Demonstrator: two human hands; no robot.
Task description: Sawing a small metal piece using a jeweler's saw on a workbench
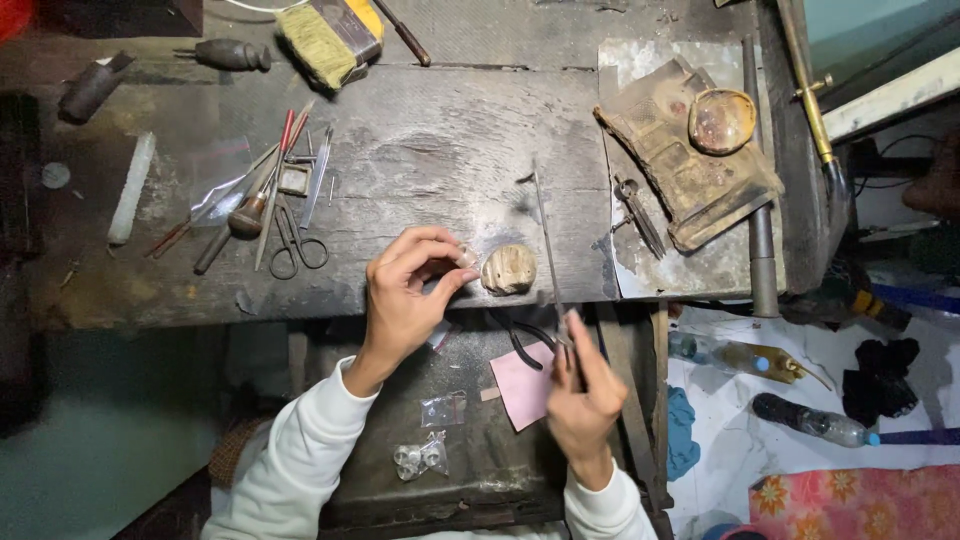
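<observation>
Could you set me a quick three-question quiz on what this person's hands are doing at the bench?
1. True or false: the left hand pinches a small pale ring beside the rounded wooden bench peg.
2. What does the right hand hold? A) small steel scissors B) long thin metal file C) pink paper square
3. Which side of the worn wooden bench holds the shallow round dish?

Key: 1 true; 2 B; 3 the right side.

A craft workshop: scarred wooden workbench (430, 160) strewn with hand tools (270, 200) and brush (325, 40).
</observation>
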